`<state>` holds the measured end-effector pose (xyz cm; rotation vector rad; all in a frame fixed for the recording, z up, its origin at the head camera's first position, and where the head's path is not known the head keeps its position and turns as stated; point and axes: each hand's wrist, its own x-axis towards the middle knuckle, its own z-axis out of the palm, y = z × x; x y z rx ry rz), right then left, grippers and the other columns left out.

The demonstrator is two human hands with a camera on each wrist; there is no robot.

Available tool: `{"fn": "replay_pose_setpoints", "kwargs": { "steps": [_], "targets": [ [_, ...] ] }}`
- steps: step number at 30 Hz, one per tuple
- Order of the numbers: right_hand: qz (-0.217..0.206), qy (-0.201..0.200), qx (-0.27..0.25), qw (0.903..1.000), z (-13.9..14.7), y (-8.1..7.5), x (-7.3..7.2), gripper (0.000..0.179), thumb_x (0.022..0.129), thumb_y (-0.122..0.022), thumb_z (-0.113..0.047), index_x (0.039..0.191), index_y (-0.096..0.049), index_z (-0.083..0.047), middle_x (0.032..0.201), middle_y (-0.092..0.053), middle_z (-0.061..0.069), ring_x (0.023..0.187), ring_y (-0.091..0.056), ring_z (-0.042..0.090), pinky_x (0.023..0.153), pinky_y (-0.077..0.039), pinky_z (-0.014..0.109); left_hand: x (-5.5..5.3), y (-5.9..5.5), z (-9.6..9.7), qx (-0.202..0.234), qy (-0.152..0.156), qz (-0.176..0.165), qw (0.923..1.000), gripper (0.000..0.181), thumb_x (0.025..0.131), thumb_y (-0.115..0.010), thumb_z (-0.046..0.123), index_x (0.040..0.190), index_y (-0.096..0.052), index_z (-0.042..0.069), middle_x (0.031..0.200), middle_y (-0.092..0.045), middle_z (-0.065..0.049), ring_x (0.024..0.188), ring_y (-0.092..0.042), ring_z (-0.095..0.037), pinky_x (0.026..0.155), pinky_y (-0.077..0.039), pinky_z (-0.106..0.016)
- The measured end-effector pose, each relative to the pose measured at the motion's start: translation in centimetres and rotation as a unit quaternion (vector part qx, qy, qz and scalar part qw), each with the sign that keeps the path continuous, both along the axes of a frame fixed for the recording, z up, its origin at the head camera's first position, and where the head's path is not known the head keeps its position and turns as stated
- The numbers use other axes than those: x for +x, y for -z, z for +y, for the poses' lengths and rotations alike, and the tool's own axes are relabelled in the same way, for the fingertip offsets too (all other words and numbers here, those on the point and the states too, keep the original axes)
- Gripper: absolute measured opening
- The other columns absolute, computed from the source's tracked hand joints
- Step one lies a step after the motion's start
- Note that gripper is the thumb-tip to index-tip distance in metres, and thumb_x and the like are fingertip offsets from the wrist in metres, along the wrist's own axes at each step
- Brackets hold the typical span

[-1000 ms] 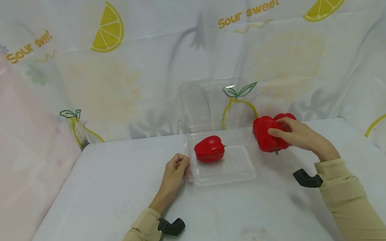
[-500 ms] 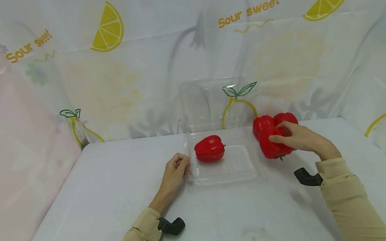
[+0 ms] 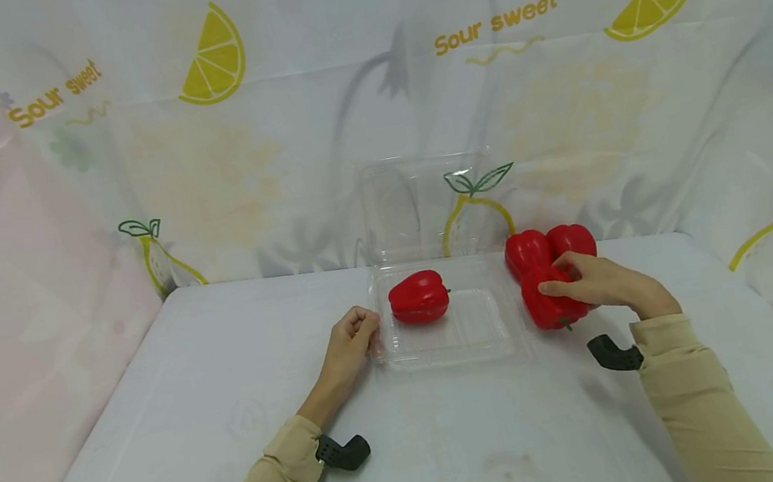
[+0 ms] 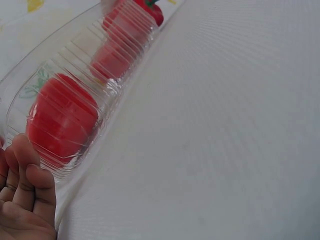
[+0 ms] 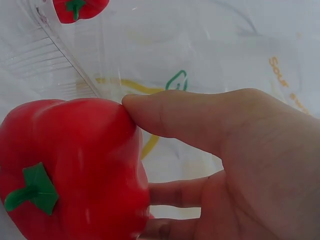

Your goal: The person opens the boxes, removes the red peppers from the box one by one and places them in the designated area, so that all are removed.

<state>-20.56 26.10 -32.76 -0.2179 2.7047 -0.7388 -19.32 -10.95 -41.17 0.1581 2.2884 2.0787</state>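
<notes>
My right hand [image 3: 596,281] grips a red bell pepper [image 3: 550,299] with the thumb on its near left and the fingers behind. In the right wrist view the pepper [image 5: 80,165] fills the lower left, green stem toward the camera. My left hand [image 3: 350,348] pinches the left edge of a clear plastic clamshell box [image 3: 482,341], its curled fingers [image 4: 26,150] right at the rim. Inside the box, on the left side, lies another red bell pepper [image 3: 418,298], stem pointing right. The box's clear lid [image 3: 393,210] stands raised at the back.
Two more red bell peppers, a left one [image 3: 526,251] and a right one [image 3: 574,237], sit behind the gripped pepper, right of the box. A printed fabric backdrop [image 3: 306,119] rises at the rear edge of the white table [image 3: 428,453].
My right hand has brought its pepper toward me and down, away from the two behind it, which now show more. The left hand and the box have stayed put.
</notes>
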Motion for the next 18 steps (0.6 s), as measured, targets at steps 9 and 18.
{"fn": "replay_pose_setpoints", "kwargs": {
  "steps": [9, 18],
  "targets": [
    [0.010, 0.006, 0.022, 0.9997, -0.05, 0.37, -0.10, 0.073, 0.086, -0.059, -0.049, 0.131, -0.036, 0.003, 0.116, -0.054, 0.021, 0.100, -0.054, 0.030, 0.076, -0.052, 0.038, 0.51, -0.51, 0.11, 0.001, -0.002, 0.003, 1.0000, 0.020, 0.097, -0.048, 0.011, 0.098, -0.053, -0.009, 0.066, -0.048, 0.005, 0.058, -0.044, -0.006, 0.056, -0.037, -0.018],
    [0.035, 0.011, 0.052, 0.9980, -0.24, 0.50, -0.18, 0.075, 0.087, -0.055, -0.055, 0.130, -0.038, 0.004, 0.119, -0.054, 0.022, 0.103, -0.053, 0.034, 0.080, -0.050, 0.045, 0.46, -0.50, 0.09, 0.009, 0.002, 0.005, 1.0000, 0.019, 0.097, -0.048, 0.010, 0.097, -0.053, -0.008, 0.065, -0.048, 0.004, 0.058, -0.044, -0.006, 0.056, -0.038, -0.018]
  ]
}}
